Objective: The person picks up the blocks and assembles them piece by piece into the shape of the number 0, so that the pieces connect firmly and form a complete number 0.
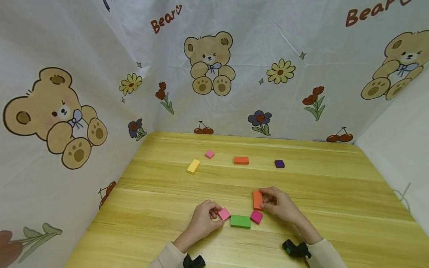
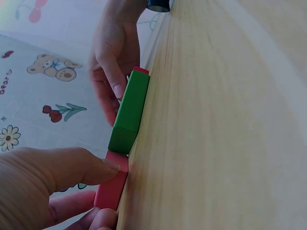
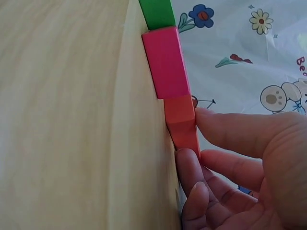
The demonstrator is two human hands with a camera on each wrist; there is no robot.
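My left hand (image 1: pixel 205 220) pinches a small pink block (image 1: pixel 224 214) between thumb and fingers, at the left end of a green block (image 1: pixel 240 221). In the left wrist view the pink block (image 2: pixel 113 180) meets the end of the green one. A magenta block (image 1: pixel 256 216) stands turned at the green block's right end. Beyond it an orange block (image 1: pixel 257 200) lies lengthwise away from me, and my right hand (image 1: pixel 279 203) grips it by its right side and far end. The right wrist view has the orange block (image 3: pixel 181 120) right against the magenta block (image 3: pixel 167 62).
Farther back on the wooden table (image 1: pixel 151 208) lie a yellow block (image 1: pixel 193 166), a second pink block (image 1: pixel 209 154), a second orange block (image 1: pixel 241 160) and a dark purple block (image 1: pixel 279 164). A bear-printed cloth (image 1: pixel 248 96) stands along the back and left edges.
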